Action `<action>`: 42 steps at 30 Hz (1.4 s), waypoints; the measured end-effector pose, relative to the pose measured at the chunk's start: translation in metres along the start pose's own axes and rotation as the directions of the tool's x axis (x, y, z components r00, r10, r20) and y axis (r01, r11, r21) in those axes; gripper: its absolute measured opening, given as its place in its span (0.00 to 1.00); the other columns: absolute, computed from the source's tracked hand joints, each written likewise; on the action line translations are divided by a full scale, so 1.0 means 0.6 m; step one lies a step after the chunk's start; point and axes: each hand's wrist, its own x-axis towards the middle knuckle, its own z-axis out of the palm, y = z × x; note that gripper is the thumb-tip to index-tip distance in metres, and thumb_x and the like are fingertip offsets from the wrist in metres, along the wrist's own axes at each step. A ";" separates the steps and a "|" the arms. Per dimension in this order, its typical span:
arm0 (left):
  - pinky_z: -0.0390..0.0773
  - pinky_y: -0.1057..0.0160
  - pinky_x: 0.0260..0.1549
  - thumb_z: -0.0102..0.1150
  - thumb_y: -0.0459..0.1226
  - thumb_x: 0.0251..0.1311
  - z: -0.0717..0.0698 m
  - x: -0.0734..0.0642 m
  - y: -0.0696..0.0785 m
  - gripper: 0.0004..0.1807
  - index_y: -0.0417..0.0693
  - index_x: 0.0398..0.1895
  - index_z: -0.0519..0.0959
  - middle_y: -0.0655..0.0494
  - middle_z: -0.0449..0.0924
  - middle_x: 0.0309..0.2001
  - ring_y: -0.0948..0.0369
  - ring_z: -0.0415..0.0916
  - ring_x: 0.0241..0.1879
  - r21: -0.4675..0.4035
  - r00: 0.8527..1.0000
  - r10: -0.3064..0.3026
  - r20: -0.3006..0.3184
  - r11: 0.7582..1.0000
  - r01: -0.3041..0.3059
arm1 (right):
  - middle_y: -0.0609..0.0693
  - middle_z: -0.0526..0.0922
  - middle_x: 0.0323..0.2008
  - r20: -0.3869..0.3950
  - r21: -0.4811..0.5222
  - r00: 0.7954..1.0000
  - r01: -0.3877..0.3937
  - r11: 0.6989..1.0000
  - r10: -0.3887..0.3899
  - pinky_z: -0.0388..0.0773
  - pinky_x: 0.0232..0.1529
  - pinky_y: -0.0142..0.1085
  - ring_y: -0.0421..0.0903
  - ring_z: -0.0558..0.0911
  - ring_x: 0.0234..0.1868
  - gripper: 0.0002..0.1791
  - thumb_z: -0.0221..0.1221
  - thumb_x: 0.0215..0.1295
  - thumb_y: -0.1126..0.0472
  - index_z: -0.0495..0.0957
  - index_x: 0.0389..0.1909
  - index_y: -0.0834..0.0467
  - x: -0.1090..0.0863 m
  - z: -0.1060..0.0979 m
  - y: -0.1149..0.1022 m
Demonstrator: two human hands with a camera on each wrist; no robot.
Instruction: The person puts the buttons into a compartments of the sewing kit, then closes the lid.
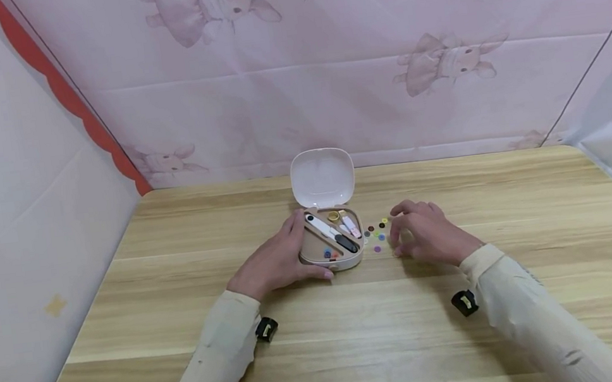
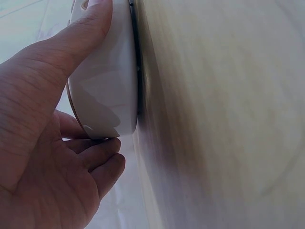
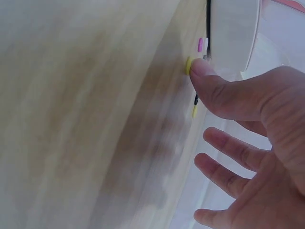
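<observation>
A small white sewing box (image 1: 351, 262) stands on the table, its lid (image 1: 323, 178) raised at the back. My left hand (image 1: 277, 259) grips it, thumb along the front wall and fingers at the left side. Inside lie a long white tool with a black end (image 1: 331, 232), a gold ring-shaped piece (image 1: 334, 216), a small white-and-pink item (image 1: 351, 224) and a few buttons (image 1: 328, 254). Right of the box, my right hand (image 1: 426, 233) reaches down over loose buttons. Its thumb tip is at a yellow button (image 3: 188, 66) on the table; the index fingertip is hidden behind the thumb.
Several coloured buttons, among them a purple one (image 1: 377, 249), lie scattered between the box and my right hand. The wooden table (image 1: 324, 341) ends at a pink rabbit-print curtain (image 1: 358, 102) behind. White fabric panels stand at the left and right.
</observation>
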 end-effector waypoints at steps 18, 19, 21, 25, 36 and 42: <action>0.63 0.55 0.70 0.74 0.62 0.49 0.000 0.001 0.000 0.73 0.52 0.82 0.29 0.51 0.45 0.80 0.57 0.55 0.74 0.010 1.000 -0.003 0.008 1.000 0.003 | 0.65 0.75 0.61 -0.057 -0.005 0.998 0.004 1.000 -0.004 0.58 0.64 0.69 0.64 0.70 0.64 0.06 0.73 0.56 0.64 0.86 0.30 0.50 0.002 0.004 0.012; 0.64 0.54 0.69 0.74 0.62 0.49 0.000 0.001 0.000 0.73 0.52 0.82 0.30 0.51 0.46 0.79 0.57 0.56 0.73 0.012 1.000 -0.003 0.007 1.000 0.003 | 0.65 0.75 0.61 -0.060 -0.003 0.998 0.005 1.000 -0.005 0.59 0.63 0.68 0.64 0.70 0.64 0.06 0.73 0.56 0.64 0.86 0.30 0.50 0.002 0.004 0.013; 0.65 0.54 0.69 0.73 0.62 0.49 -0.001 0.001 0.001 0.72 0.52 0.82 0.31 0.51 0.46 0.79 0.57 0.57 0.72 0.021 1.000 -0.003 0.008 1.000 0.003 | 0.65 0.76 0.61 -0.061 -0.003 0.998 0.009 1.000 -0.009 0.58 0.64 0.69 0.64 0.70 0.64 0.06 0.73 0.56 0.64 0.86 0.30 0.50 0.002 0.003 0.014; 0.65 0.55 0.68 0.73 0.63 0.49 -0.002 0.001 0.001 0.72 0.50 0.83 0.32 0.51 0.47 0.79 0.57 0.58 0.72 0.031 1.000 -0.003 0.006 1.000 0.002 | 0.64 0.76 0.61 -0.054 0.002 0.999 0.009 1.000 -0.008 0.55 0.64 0.71 0.63 0.69 0.65 0.06 0.74 0.55 0.63 0.86 0.30 0.50 0.002 0.005 0.013; 0.67 0.55 0.68 0.74 0.61 0.48 0.000 0.001 0.000 0.71 0.52 0.83 0.34 0.52 0.50 0.77 0.58 0.60 0.69 0.008 1.000 -0.001 0.002 1.000 0.001 | 0.63 0.77 0.60 -0.080 -0.009 0.997 -0.010 1.000 0.009 0.52 0.64 0.74 0.62 0.70 0.64 0.05 0.73 0.56 0.64 0.87 0.30 0.51 0.007 0.012 0.015; 0.67 0.55 0.67 0.74 0.62 0.48 0.000 0.000 0.000 0.71 0.53 0.83 0.34 0.53 0.50 0.77 0.58 0.61 0.69 0.010 1.000 -0.003 0.001 1.000 0.003 | 0.63 0.77 0.60 -0.087 -0.016 0.996 -0.011 1.000 0.009 0.52 0.64 0.74 0.62 0.70 0.64 0.05 0.72 0.57 0.65 0.88 0.30 0.51 0.009 0.013 0.014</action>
